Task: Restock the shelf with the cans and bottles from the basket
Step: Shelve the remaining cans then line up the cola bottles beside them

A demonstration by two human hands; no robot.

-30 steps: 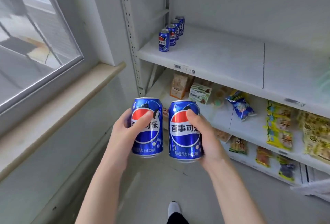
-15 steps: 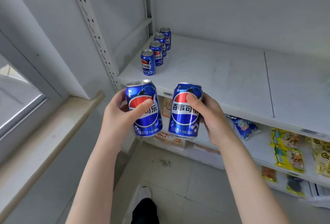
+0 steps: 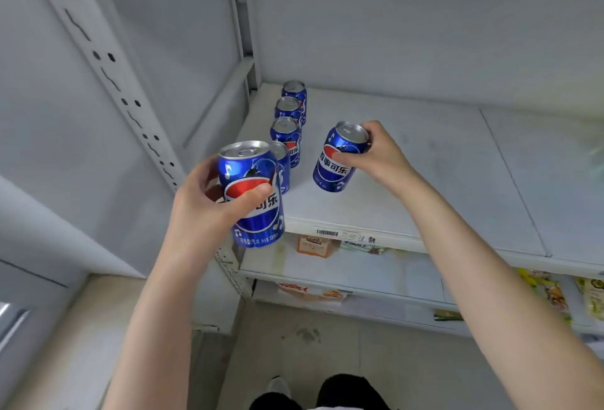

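There is a single view, from a wide-angle camera worn on the person's head. It faces forward and steeply down, close to the white metal shelf, whose top board fills the middle and right of the frame. The perforated white upright post leans across the upper left, bent by the lens. Both forearms reach in from the bottom edge, and the grey floor lies directly beneath the camera.

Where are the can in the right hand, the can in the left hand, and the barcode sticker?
Right-hand can [image 3: 335, 166], head view, label.
Left-hand can [image 3: 258, 213], head view, label.
Barcode sticker [image 3: 327, 233], head view, centre.
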